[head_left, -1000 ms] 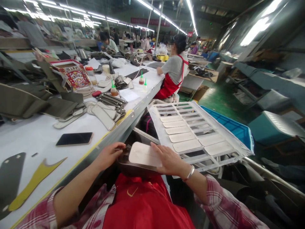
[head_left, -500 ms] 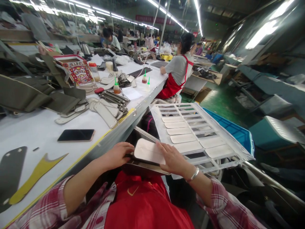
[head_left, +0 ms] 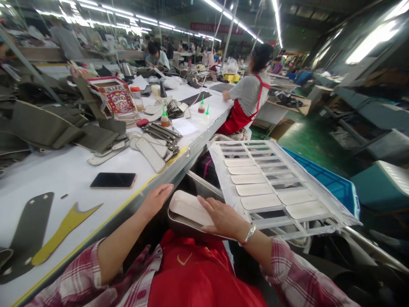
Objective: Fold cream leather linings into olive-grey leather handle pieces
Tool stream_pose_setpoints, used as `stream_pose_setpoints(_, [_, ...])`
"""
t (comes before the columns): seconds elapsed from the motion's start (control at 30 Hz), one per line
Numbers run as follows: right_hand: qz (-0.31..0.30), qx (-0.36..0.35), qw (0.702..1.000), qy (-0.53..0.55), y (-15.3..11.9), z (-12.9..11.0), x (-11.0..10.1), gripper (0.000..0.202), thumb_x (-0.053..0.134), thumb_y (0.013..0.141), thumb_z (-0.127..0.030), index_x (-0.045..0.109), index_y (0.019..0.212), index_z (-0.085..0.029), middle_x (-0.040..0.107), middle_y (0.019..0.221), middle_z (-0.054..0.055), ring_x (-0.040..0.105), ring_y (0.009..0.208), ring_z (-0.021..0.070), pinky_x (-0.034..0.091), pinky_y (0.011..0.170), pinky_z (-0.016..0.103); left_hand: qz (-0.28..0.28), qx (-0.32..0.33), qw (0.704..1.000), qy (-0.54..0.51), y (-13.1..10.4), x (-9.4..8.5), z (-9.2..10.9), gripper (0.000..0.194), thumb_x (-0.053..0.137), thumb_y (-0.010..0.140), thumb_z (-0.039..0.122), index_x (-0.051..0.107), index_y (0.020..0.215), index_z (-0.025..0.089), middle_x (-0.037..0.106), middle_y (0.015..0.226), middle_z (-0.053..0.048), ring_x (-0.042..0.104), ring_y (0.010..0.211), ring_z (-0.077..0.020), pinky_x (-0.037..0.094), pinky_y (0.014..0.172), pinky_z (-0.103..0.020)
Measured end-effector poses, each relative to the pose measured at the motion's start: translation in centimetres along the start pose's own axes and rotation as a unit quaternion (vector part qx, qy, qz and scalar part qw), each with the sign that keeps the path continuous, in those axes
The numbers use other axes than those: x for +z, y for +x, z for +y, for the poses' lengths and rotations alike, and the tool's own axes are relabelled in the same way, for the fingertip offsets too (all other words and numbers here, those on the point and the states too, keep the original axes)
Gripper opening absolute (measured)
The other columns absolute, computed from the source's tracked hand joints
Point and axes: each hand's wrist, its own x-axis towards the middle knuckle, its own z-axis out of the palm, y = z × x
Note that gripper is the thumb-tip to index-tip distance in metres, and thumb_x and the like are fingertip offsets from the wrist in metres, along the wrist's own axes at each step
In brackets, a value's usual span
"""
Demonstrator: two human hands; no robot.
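Observation:
A pale rounded panel lies over the opening of a dark, long rounded case in front of my red apron. My right hand rests spread on the right part of the panel, its fingers apart. Just left of the case, my left hand is raised with fingers stretched and nothing in it. Beside my right hand, a white slotted rack holds several pale rounded panels like this one.
On the white table at left lie a phone, a yellow cutout, grey pieces, strap stacks and small glue bottles. A blue crate stands behind the rack. A person in a red apron sits farther along.
My left hand has come off the case and panel and opened. The panel now lies farther left over the case, with my right hand still on it. The view has shifted slightly.

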Motion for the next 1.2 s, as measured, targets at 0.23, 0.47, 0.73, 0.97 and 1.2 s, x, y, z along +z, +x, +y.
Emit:
stream_pose_setpoints(0.23, [-0.02,-0.038,0.995,-0.085,-2.2,0.9,0.6,0.076,0.055,0.077,-0.051,0.023,0.14,-0.023,0.047,0.111,0.014,0.051,0.088,0.025,0.046,0.07,0.036,-0.062,-0.029,0.998,-0.006,-1.6,1.6,-1.6,0.048,0.055,0.075,0.042,0.054,0.115,0.016,0.059,0.117,-0.01,0.056,0.106,-0.023,0.043,0.094,-0.038])
stream_pose_setpoints(0.47, [-0.087,-0.042,0.994,-0.056,-0.6,-0.1,-0.3,0.08,0.062,0.07,-0.053,0.028,0.138,-0.026,0.048,0.106,0.012,0.053,0.082,0.0235,0.045,0.066,0.033,-0.06,-0.037,0.997,-0.045,-1.3,1.6,-1.2,0.044,0.044,0.082,0.042,0.052,0.117,0.016,0.06,0.116,-0.01,0.055,0.107,-0.0214,0.042,0.095,-0.036])
stream_pose_setpoints(0.73, [-0.15,-0.002,0.989,-0.007,1.2,2.0,-1.4,0.078,0.059,0.068,-0.057,0.032,0.136,-0.031,0.051,0.098,0.008,0.056,0.078,0.0232,0.044,0.066,0.032,-0.11,-0.009,0.992,0.063,-1.7,1.8,-2.5,0.051,0.049,0.079,0.04,0.045,0.125,0.018,0.053,0.125,-0.008,0.05,0.113,-0.0229,0.037,0.099,-0.039])
stream_pose_setpoints(0.97, [-0.177,0.004,0.982,0.059,1.7,3.1,-1.0,0.08,0.06,0.065,-0.061,0.033,0.135,-0.034,0.051,0.099,0.006,0.057,0.081,0.0233,0.043,0.071,0.033,-0.115,-0.006,0.964,0.238,-1.7,0.3,-2.2,0.051,0.049,0.078,0.038,0.042,0.126,0.021,0.057,0.116,-0.008,0.055,0.103,-0.0236,0.042,0.088,-0.035])
stream_pose_setpoints(1.2, [-0.174,0.011,0.985,-0.003,2.0,2.5,-0.9,0.08,0.06,0.065,-0.057,0.031,0.136,-0.034,0.05,0.099,0.007,0.057,0.079,0.0239,0.043,0.067,0.032,-0.227,0.002,0.921,0.317,-0.4,-0.6,0.6,0.059,0.047,0.073,0.022,0.035,0.131,0.022,0.066,0.093,-0.006,0.062,0.085,-0.0227,0.043,0.073,-0.029])
